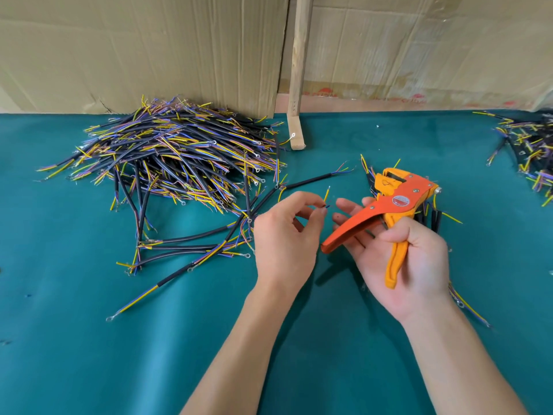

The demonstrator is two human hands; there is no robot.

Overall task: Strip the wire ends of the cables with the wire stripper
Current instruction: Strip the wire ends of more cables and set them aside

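the left hand (pixel 282 235) is raised over the green table (pixel 89 339), fingertips pinching a short yellow wire (pixel 326 194) upright. just beside it the right hand (pixel 413 259), palm up, grips the orange wire stripper (pixel 398 202), with its head pointing away.

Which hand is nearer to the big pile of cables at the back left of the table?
Left. The left hand sits beside the big pile of cables, just past its near right edge; the right hand, holding the wire stripper, lies farther right.

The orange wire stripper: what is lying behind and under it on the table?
Behind the wire stripper, held by the right hand, lie several black cables with yellow and blue wires on the green table. The tool and hand cover most of them.
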